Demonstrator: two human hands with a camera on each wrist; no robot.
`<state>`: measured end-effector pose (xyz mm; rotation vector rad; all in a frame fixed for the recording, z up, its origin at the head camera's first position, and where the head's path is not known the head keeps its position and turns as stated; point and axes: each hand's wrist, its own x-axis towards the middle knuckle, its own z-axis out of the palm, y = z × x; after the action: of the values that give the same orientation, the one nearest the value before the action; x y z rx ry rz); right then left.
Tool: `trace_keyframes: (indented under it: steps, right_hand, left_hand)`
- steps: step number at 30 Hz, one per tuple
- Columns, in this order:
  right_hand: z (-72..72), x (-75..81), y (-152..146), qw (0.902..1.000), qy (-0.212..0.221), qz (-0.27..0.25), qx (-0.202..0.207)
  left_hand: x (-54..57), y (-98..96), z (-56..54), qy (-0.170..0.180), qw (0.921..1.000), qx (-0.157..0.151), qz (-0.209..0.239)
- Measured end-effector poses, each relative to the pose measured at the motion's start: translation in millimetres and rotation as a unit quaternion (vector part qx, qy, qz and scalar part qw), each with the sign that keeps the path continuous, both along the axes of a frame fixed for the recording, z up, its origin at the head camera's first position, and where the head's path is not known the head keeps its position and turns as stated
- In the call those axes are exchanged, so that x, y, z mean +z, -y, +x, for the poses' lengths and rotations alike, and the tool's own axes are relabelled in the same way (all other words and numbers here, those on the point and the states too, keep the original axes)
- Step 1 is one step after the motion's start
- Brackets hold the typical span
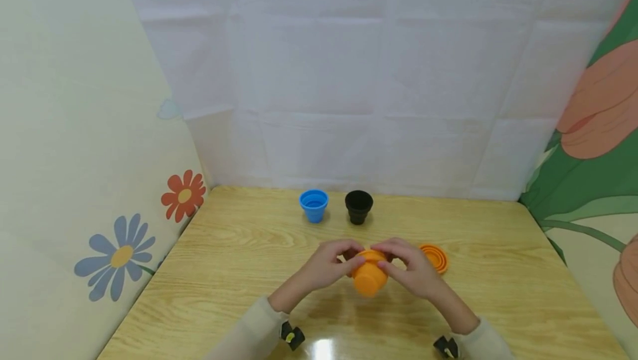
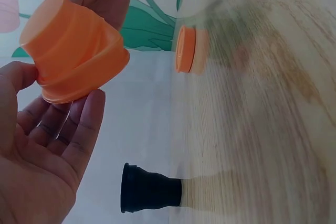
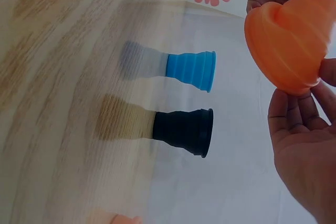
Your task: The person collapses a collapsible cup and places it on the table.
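An orange collapsible cup (image 1: pixel 370 278) is held just above the table between both hands, its base tipped toward the person. The left hand (image 1: pixel 331 263) pinches one side of the rim between thumb and fingers; the right hand (image 1: pixel 412 267) grips the opposite side. In the left wrist view the orange cup (image 2: pixel 71 51) is pulled out, with its folds slanted and uneven. Seen from the right wrist, the rim of the orange cup (image 3: pixel 286 45) is bent inward. The inside of the cup is hidden.
A blue collapsible cup (image 1: pixel 314 207) and a black collapsible cup (image 1: pixel 358 207) stand upright, side by side, near the back of the wooden table (image 1: pixel 239 243). Beside the right hand lies a flattened orange collapsible cup (image 1: pixel 435 258). White cloth (image 1: pixel 319 72) hangs behind the table.
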<state>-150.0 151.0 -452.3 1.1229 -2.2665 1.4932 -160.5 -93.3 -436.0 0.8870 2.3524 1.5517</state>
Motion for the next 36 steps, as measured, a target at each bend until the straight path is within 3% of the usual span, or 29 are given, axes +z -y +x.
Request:
trace_keyframes:
  steps: [5, 9, 12, 17, 24, 30, 36]
  right_hand:
    - [-0.5, -1.3, -2.3, 0.9964, 0.084, -0.011, 0.004]
    - [-1.0, -0.4, -6.1, 0.9828, 0.179, -0.043, 0.016]
    - [-0.5, 0.0, -7.1, 0.9746, 0.214, -0.060, 0.027]
    - [0.0, -0.8, -6.3, 0.9719, 0.226, -0.062, 0.027]
    - [1.4, 0.0, -3.9, 0.9731, 0.220, -0.057, 0.039]
    - [2.8, 1.1, -2.9, 0.9696, 0.235, -0.060, 0.030]
    - [2.5, 0.9, -3.2, 0.9641, 0.251, -0.079, 0.038]
  left_hand:
    - [0.4, 1.3, -0.3, -0.003, 0.9997, 0.023, -0.004]
    - [0.8, 2.9, -1.5, 0.014, 0.9986, 0.044, 0.023]
    - [-0.3, 3.5, -2.3, 0.028, 0.9975, 0.049, 0.042]
    - [-3.2, 3.2, -2.5, 0.044, 0.9978, 0.030, 0.040]
    - [-3.4, 2.1, -2.4, 0.097, 0.9947, 0.014, 0.031]
    - [-1.7, 1.3, -1.8, 0.077, 0.9962, 0.034, 0.022]
    - [-2.5, -1.2, -0.5, 0.063, 0.9949, 0.068, 0.042]
